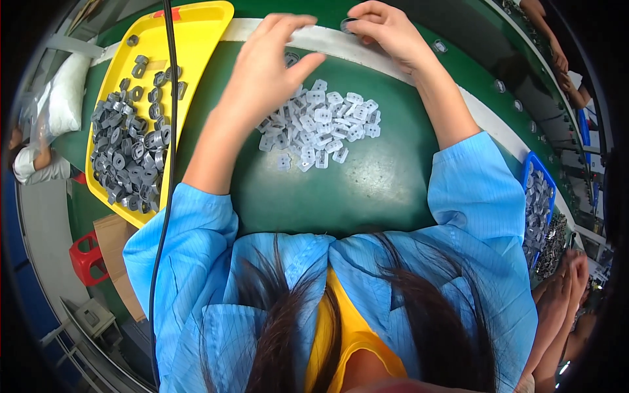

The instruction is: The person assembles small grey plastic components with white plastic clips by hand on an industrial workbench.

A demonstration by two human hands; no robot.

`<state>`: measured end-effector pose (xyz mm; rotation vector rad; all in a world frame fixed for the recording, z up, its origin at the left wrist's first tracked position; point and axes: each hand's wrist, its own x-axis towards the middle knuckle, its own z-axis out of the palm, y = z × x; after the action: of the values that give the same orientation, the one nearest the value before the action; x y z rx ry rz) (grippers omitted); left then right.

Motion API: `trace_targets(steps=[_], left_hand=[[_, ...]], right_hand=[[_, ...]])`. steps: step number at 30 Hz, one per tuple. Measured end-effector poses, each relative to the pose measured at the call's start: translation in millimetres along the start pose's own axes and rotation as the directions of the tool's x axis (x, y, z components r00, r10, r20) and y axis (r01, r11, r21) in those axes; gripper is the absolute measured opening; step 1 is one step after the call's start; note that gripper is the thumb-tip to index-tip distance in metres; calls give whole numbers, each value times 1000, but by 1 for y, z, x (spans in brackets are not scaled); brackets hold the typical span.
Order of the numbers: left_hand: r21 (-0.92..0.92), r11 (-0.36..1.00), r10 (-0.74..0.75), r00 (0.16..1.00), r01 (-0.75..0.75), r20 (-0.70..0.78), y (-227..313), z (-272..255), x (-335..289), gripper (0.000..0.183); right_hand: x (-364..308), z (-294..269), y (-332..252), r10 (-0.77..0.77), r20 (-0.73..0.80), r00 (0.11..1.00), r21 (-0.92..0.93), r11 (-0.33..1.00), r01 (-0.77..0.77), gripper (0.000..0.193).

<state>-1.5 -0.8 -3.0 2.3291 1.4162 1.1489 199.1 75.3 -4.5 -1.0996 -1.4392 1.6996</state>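
Note:
My right hand (393,36) is at the far side of the table, thumb and fingers closed on a small round part (347,25) with a greyish rim. To its left, my left hand (268,69) is open, thumb and fingers spread with nothing between them. Behind its thumb a small grey round part (291,59) shows, partly hidden; whether the hand touches it I cannot tell. Just nearer than my hands lies a loose pile of small translucent whitish plastic pieces (321,124), its left edge partly covered by my left wrist.
A yellow tray (203,39) of dark grey round parts stands left, a black cable (171,98) hanging across it. Beyond the pale curved strip (485,114), spaced parts (500,86) lie on a green surface. A blue bin (532,160) and other people's arms (557,314) are at right.

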Motion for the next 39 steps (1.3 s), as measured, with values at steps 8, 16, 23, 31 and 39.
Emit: trace_targets(steps=[8, 16, 23, 31, 39], left_hand=[[168, 967, -226, 947, 190, 229, -20, -10, -15, 40], [165, 986, -28, 994, 10, 104, -26, 8, -10, 37], [-167, 955, -251, 968, 245, -19, -25, 18, -5, 36], [-173, 949, -273, 962, 264, -31, -31, 20, -6, 39], [-118, 981, -173, 970, 154, -171, -18, 20, -4, 38]], right_hand=[[-24, -22, 3, -471, -77, 879, -815, 537, 216, 20], [-72, 20, 2, -75, 187, 980, -780, 594, 194, 21], [-25, 27, 15, -390, 288, 875, -604, 635, 482, 17], [-31, 34, 8, -359, 266, 894, -855, 341, 391, 17], [-22, 31, -14, -239, 35, 970, -352, 906, 236, 18]])
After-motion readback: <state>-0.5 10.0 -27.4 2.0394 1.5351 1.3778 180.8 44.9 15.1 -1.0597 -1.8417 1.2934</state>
